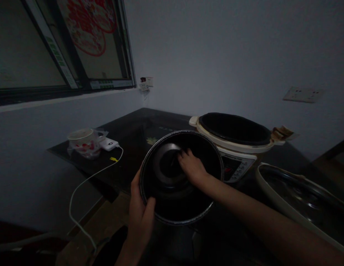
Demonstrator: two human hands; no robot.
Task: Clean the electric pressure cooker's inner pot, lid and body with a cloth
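My left hand grips the near-left rim of a dark round inner pot, thumb over the edge, holding it tilted toward me. My right hand reaches inside the pot with its fingers curled against the pot's round bottom; whether anything is under the fingers is hidden in the dim light. Just behind the pot stands a cream electric cooker with its top uncovered and a control panel on its front.
The cooker stands on a dark table in a corner. At its left end sit a paper cup in plastic wrap and a white power bank with a white cable hanging down. A pale-rimmed lid lies at right.
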